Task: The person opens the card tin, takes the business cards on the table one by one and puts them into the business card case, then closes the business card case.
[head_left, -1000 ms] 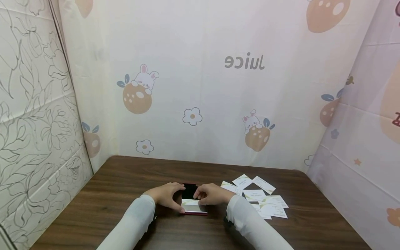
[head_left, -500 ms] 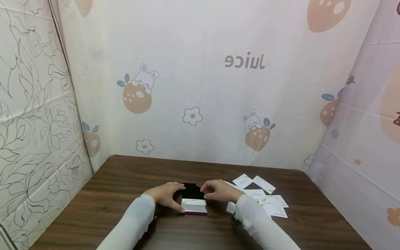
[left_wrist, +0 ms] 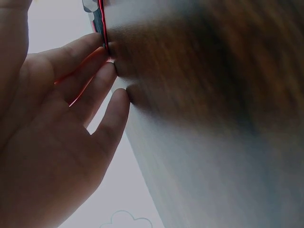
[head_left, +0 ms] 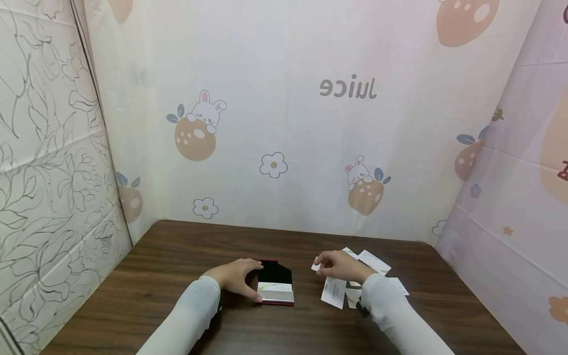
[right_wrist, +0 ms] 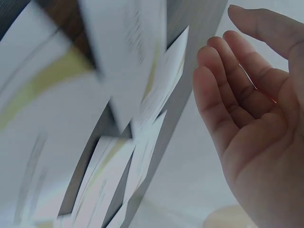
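Note:
An open business card case (head_left: pixel 276 272), black inside with a red edge, lies on the table with a white card (head_left: pixel 274 287) in its near part. My left hand (head_left: pixel 237 278) holds the case from its left side, thumb at the near corner and fingers at the far one. In the left wrist view, fingertips touch the case's red edge (left_wrist: pixel 101 19) and the tabletop. My right hand (head_left: pixel 343 265) is over the loose business cards (head_left: pixel 334 292), fingertips near the leftmost card (head_left: pixel 316 266). In the right wrist view, its thumb and bent fingers stand apart, with nothing between them.
The spread cards (right_wrist: pixel 47 95) overlap each other on the right of the dark wooden table (head_left: pixel 177 261). Some are hidden under the right hand and sleeve. A printed cloth (head_left: pixel 275 123) hangs behind the table, with more cloth at both sides.
My right hand has drawn away from the case and moved right to the loose cards, leaving the card in the case in plain view. My left hand and the case have stayed put.

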Tool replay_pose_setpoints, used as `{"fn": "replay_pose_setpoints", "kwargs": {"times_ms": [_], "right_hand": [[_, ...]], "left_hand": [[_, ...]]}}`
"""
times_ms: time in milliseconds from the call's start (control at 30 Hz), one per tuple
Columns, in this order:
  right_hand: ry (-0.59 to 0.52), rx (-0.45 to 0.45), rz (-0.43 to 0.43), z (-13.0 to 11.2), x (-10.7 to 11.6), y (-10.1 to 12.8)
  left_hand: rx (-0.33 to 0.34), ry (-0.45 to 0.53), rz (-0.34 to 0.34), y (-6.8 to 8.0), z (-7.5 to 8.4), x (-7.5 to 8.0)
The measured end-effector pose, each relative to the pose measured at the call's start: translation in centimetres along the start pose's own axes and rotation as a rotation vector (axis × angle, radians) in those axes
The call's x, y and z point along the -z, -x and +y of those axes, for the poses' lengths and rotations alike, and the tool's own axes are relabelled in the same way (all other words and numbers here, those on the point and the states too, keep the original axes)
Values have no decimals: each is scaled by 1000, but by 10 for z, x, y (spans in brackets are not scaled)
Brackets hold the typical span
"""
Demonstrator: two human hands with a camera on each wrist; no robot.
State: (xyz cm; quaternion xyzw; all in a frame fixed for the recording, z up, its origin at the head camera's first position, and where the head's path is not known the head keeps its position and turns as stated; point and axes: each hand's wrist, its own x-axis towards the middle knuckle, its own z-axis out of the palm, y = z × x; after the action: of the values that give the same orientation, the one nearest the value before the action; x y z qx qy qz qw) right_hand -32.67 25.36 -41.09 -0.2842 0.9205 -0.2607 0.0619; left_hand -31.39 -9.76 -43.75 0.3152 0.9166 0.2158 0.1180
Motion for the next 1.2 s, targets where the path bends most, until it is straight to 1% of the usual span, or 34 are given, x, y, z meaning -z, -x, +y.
{"fn": "replay_pose_setpoints", "kwargs": {"times_ms": [167, 333, 533, 667, 833, 967, 1100, 1200], "right_hand": [[-11, -51, 22, 14, 6, 9], [6, -104, 47, 19, 11, 15], [63, -204, 97, 23, 12, 14], [103, -270, 111, 26, 10, 10], [160, -328, 96, 28, 5, 1], [204, -354, 75, 28, 3, -5], [224, -364, 59, 28, 1, -10], [218, -363, 51, 28, 0, -15]], "left_hand": [[2, -2, 3, 1, 2, 1], [0, -1, 5, 1, 3, 2], [8, -9, 2, 1, 1, 1], [-1, -5, 5, 1, 2, 1], [-9, 4, 4, 1, 3, 2], [-2, 8, -5, 1, 2, 0], [-3, 11, -5, 0, 1, 0], [-6, 7, -1, -1, 0, 0]]}}
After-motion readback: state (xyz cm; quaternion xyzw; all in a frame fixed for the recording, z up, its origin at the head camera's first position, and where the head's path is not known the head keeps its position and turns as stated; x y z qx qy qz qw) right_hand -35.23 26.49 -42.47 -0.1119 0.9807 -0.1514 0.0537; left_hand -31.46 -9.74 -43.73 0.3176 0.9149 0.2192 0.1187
